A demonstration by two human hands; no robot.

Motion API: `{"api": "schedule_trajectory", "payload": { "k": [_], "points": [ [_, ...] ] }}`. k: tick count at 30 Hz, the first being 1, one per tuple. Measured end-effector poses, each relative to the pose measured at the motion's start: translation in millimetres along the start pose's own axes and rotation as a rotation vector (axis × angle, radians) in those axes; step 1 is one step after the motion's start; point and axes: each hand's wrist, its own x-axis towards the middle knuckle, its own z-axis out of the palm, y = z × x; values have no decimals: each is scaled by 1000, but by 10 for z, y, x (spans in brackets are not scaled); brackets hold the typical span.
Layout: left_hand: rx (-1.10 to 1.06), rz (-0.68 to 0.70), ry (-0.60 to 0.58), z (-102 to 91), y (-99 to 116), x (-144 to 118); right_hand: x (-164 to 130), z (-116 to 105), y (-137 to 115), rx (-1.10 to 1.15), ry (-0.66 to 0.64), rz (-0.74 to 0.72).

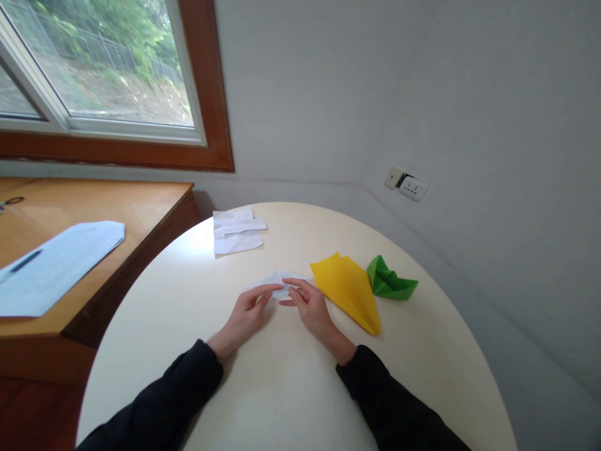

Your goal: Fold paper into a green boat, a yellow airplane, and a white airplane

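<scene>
1. Your left hand (pixel 244 316) rests on the round table (pixel 263 388), its fingers (pixel 268 289) stretched forward and pressed together on the left end of the white paper (pixel 280 279).
2. Your right hand (pixel 310 307) lies just beside it, with its fingers (pixel 295 283) pinching the right part of the same paper.
3. The white paper sits near the middle of the table, folded into a small, flat, narrow shape. Its fold lines are too small to make out.
4. The fingertips of both hands meet on the paper; the two hands are nearly touching.
5. Both forearms wear dark sleeves (pixel 188 388) and lie on the table, angled inward toward the paper.
6. A yellow plane (pixel 350 291) lies flat just right of your right hand, its nose pointing toward you and to the right.
7. A green boat (pixel 389 282) stands just beyond the plane on the right, touching or nearly touching its edge.
8. A stack of white sheets (pixel 236 233), creased, lies at the far left part of the table, well apart from the hands.
9. A wooden desk (pixel 94 207) stands to the left of the table, under a window (pixel 94 69). A printed sheet (pixel 51 266) lies on it.
10. A wall socket (pixel 407 184) sits on the wall beyond the table at the right.
</scene>
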Motion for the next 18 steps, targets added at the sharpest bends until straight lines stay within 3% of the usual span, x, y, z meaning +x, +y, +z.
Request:
{"api": "schedule_trajectory", "payload": {
  "k": [6, 18],
  "points": [
    [-55, -4, -153, -42, 35, -25, -1, -5, -2, 4, -1, 9],
    [-76, -35, -121, -47, 37, -29, 3, -1, -21, -25, -18, -8]
  ]
}}
